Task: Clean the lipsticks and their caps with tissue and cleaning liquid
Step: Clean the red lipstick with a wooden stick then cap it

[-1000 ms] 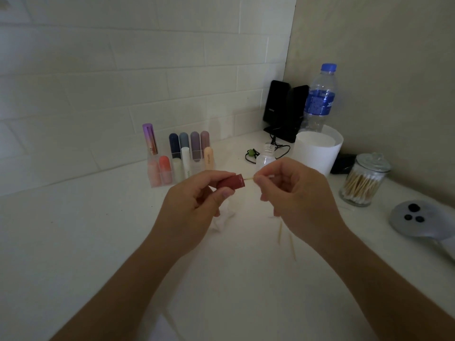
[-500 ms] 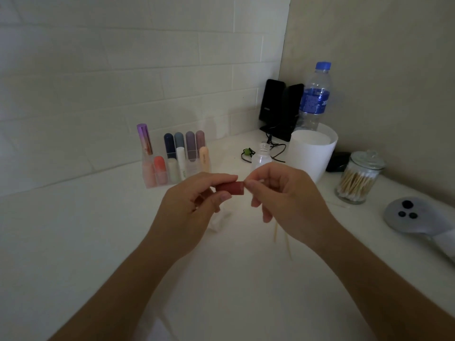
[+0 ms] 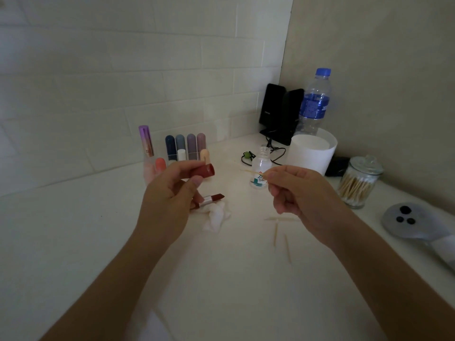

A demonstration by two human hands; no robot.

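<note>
Above the crumpled white tissue, left hand pinches a dark red lipstick cap; right hand pinches a thin wooden stick.

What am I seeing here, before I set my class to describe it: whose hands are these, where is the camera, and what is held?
No machine here: a person works with two bare hands, and the camera sits on their head, looking down. The left hand holds a dark red lipstick cap; the right hand pinches a thin wooden stick. On the white counter lie the uncapped lipstick beside a crumpled tissue, a small open bottle, spare sticks, a jar of cotton swabs and a row of upright lipsticks.
</note>
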